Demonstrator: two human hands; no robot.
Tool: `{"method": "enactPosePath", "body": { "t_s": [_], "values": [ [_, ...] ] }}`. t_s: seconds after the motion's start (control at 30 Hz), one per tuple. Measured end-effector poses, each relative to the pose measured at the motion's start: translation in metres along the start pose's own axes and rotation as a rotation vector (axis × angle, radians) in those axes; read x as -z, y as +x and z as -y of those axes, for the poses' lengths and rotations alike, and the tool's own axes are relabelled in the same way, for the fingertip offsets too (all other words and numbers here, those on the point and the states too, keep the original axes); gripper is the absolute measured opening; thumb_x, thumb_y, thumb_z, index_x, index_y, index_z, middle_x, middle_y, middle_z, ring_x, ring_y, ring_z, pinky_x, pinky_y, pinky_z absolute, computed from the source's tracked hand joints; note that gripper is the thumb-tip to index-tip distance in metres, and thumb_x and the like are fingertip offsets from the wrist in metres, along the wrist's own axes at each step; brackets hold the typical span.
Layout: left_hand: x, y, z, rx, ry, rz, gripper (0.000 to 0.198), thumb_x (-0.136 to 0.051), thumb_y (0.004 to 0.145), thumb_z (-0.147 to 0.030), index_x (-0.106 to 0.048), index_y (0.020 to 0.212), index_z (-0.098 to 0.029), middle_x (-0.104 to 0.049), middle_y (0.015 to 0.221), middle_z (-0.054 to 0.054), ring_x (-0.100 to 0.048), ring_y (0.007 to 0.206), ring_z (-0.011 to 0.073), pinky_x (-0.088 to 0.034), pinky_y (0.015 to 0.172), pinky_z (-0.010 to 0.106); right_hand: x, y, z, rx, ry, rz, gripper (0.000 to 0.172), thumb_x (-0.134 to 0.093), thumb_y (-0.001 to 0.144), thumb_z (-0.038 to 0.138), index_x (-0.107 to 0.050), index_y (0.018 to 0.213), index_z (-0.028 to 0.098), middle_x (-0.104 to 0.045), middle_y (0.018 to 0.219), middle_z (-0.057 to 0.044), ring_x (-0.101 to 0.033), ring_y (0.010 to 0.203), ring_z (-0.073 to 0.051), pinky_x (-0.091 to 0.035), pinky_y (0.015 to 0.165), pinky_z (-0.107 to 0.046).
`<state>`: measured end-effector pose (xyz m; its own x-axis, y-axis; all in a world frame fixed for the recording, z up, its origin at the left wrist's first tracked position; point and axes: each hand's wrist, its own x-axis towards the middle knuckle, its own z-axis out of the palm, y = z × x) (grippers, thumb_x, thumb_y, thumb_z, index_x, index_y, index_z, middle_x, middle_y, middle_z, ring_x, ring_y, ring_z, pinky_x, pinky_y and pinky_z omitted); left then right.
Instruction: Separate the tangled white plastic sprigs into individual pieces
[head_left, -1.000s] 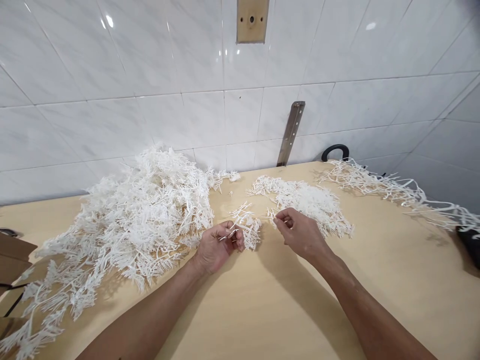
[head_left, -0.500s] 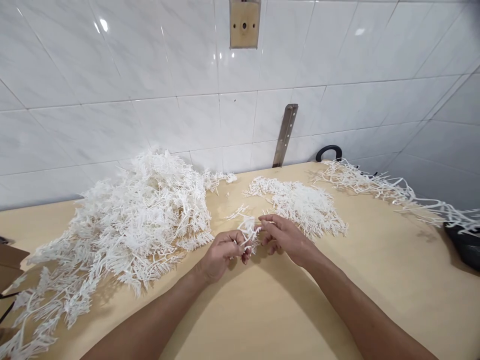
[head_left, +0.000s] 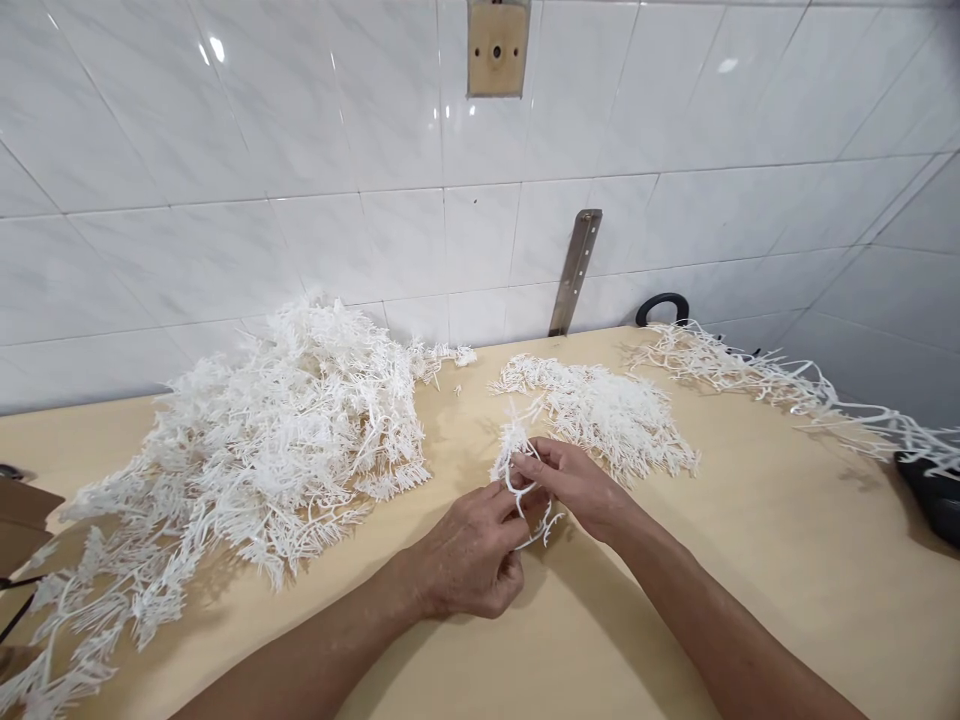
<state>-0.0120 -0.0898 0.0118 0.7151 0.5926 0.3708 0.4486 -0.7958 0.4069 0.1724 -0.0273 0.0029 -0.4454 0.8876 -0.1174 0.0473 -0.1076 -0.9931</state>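
Observation:
A white branched sprig (head_left: 514, 438), like an artificial plant stem, is held between my two hands over the table. My left hand (head_left: 476, 550) is closed on it, knuckles up, with its fingertips partly hidden. Close on the right, my right hand (head_left: 574, 485) pinches the sprig near its bushy top. Thin bare stems of it curl down between the hands. Just beyond my right hand lies a small heap of short white sprigs (head_left: 607, 415). A larger heap of white sprigs (head_left: 300, 430) spreads over the left side.
Bare white stems (head_left: 810, 390) lie along the right side of the wooden table (head_left: 600, 640), partly over a black object (head_left: 930, 500). A black loop handle (head_left: 662, 308) and a metal strip (head_left: 576, 270) are by the tiled wall. A brown box (head_left: 26, 520) sits at far left.
My left hand has turned knuckles up and moved right, closer to my right hand. The sprig now stands more upright, its bare stems curling below the fingers.

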Motion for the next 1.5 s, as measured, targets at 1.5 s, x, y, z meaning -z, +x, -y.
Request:
{"method": "enactPosePath", "body": {
  "t_s": [1.5],
  "values": [
    [0.005, 0.003, 0.04, 0.934, -1.237, -0.637, 0.041, -0.075, 0.074, -0.048, -0.067, 0.06, -0.01, -0.062, 0.056, 0.006, -0.057, 0.053, 0.0132, -0.046, 0.057, 0.026, -0.019, -0.008, -0.011, 0.204, -0.031, 0.201, 0.02, -0.073, 0.08, 0.038, -0.066, 0.083, 0.019, -0.066, 0.08, -0.003, -0.063, 0.07, -0.016, -0.051, 0.065, -0.03]
  ]
}}
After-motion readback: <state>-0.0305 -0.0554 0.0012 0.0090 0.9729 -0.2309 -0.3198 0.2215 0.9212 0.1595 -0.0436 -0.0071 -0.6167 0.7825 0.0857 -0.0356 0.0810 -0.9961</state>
